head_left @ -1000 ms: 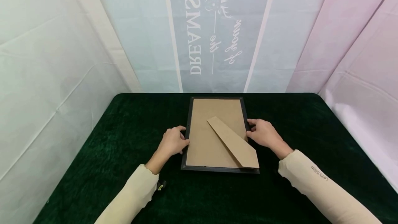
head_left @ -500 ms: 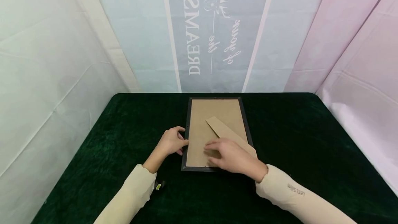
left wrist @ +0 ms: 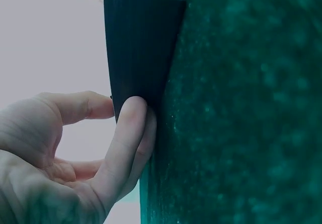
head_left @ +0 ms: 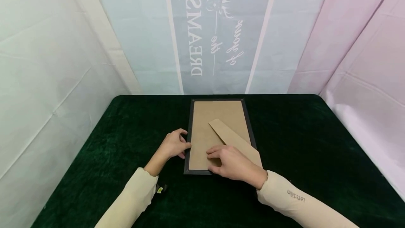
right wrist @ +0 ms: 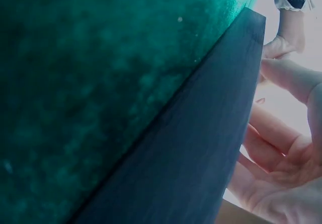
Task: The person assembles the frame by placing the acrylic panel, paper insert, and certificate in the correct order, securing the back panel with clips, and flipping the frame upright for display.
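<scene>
A picture frame (head_left: 250, 127) with a black rim lies back side up in the head view. Its brown backing board (head_left: 209, 115) carries a slanting brown stand leg (head_left: 235, 137). At the frame's left side, my left hand (head_left: 173, 145) grips the rim; in the left wrist view its thumb is on the upper edge and its fingers against the outer side. My right hand (head_left: 232, 162) is over the board's lower part, fingers bent and thumb at the near rim. It covers part of the leg and the frame's near right corner. Nothing shows gripped in it.
Dark green cloth (head_left: 142, 115) covers the table under the frame. A pale blue curtain (head_left: 152, 38) with mirrored lettering hangs behind it, with white cloth (head_left: 47, 80) on the left and pinkish cloth (head_left: 364, 62) on the right. A small dark object (head_left: 161, 188) shows by my left sleeve.
My right hand has left the frame's right side and moved left and nearer, onto the board's lower part. My left hand has kept its place at the left rim.
</scene>
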Demonstrator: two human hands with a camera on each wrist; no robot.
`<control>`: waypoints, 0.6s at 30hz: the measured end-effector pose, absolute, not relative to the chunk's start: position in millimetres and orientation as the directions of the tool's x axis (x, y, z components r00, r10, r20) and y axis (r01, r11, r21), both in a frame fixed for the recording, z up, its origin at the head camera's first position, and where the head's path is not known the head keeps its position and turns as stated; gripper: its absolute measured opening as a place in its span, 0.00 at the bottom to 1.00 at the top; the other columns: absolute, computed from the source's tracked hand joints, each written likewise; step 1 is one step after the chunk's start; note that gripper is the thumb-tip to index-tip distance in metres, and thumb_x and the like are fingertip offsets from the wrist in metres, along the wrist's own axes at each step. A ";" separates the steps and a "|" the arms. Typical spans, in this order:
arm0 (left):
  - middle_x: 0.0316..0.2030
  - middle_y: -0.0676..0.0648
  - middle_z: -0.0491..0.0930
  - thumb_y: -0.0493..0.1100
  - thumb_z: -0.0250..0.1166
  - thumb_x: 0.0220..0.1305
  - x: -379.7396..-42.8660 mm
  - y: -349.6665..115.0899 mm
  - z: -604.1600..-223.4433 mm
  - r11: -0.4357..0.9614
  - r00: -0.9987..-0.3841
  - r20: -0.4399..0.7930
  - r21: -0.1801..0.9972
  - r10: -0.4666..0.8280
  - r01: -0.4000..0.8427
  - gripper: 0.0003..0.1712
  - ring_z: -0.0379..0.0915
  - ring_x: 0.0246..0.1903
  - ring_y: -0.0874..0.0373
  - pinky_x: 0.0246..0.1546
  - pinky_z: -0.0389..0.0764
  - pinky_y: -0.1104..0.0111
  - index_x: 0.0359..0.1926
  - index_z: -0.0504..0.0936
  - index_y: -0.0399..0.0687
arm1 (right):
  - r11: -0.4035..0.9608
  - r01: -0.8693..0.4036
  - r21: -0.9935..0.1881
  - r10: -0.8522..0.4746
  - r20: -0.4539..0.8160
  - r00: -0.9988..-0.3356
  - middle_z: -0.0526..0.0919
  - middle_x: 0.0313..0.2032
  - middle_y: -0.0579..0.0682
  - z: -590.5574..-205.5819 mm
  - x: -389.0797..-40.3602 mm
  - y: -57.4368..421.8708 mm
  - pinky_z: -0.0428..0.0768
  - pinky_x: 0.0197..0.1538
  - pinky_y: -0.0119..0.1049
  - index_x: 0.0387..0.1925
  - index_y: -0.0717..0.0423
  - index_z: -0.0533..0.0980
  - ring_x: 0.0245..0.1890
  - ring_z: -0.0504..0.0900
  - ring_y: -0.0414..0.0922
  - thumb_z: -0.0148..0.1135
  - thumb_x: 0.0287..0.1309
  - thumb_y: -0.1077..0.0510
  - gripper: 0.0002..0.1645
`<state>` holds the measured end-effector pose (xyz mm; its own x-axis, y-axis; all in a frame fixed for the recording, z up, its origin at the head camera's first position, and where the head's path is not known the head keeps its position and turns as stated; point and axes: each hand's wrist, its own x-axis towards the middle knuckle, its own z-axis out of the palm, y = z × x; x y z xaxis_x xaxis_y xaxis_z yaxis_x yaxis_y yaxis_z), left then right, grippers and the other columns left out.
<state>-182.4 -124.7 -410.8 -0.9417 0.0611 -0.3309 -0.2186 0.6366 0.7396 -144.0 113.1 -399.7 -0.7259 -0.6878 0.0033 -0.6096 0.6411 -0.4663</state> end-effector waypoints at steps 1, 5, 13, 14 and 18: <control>0.35 0.44 0.83 0.40 0.68 0.63 -182.3 -124.1 -411.1 0.639 -0.941 -0.332 0.737 0.061 -0.219 0.32 0.82 0.20 0.58 0.23 0.84 0.68 0.67 0.69 0.42 | 0.640 -0.609 -0.469 -0.688 0.001 -0.725 0.83 0.58 0.46 -400.2 -143.8 113.6 0.79 0.61 0.45 0.52 0.50 0.84 0.60 0.80 0.44 0.67 0.61 0.48 0.19; 0.35 0.44 0.83 0.40 0.68 0.64 -181.9 -123.7 -413.1 0.641 -0.942 -0.330 0.737 0.060 -0.217 0.32 0.82 0.20 0.58 0.23 0.84 0.68 0.67 0.69 0.42 | 0.639 -0.608 -0.471 -0.691 -0.005 -0.723 0.83 0.58 0.47 -401.0 -143.5 115.1 0.79 0.62 0.45 0.52 0.50 0.84 0.61 0.80 0.44 0.67 0.61 0.48 0.19; 0.36 0.42 0.82 0.39 0.68 0.64 -180.3 -127.2 -415.9 0.586 -0.937 -0.340 0.777 0.080 -0.232 0.32 0.82 0.22 0.56 0.24 0.85 0.66 0.67 0.68 0.42 | 0.641 -0.617 -0.456 -0.695 -0.005 -0.719 0.83 0.58 0.47 -403.7 -144.5 116.6 0.80 0.61 0.45 0.51 0.48 0.84 0.60 0.81 0.44 0.68 0.60 0.47 0.20; 0.37 0.41 0.81 0.39 0.68 0.64 -180.3 -127.8 -416.4 0.572 -0.934 -0.347 0.784 0.083 -0.240 0.32 0.82 0.23 0.56 0.24 0.85 0.66 0.67 0.68 0.42 | 0.642 -0.617 -0.455 -0.694 -0.004 -0.720 0.84 0.57 0.47 -404.0 -144.5 116.8 0.80 0.60 0.45 0.51 0.48 0.84 0.60 0.81 0.44 0.69 0.60 0.47 0.20; 0.39 0.41 0.81 0.39 0.68 0.64 -181.2 -130.7 -419.2 0.522 -0.924 -0.371 0.808 0.089 -0.274 0.32 0.83 0.24 0.55 0.25 0.86 0.65 0.67 0.68 0.44 | 0.646 -0.613 -0.455 -0.689 0.000 -0.725 0.84 0.57 0.48 -405.6 -145.5 116.3 0.81 0.59 0.44 0.51 0.48 0.85 0.59 0.82 0.43 0.69 0.58 0.46 0.20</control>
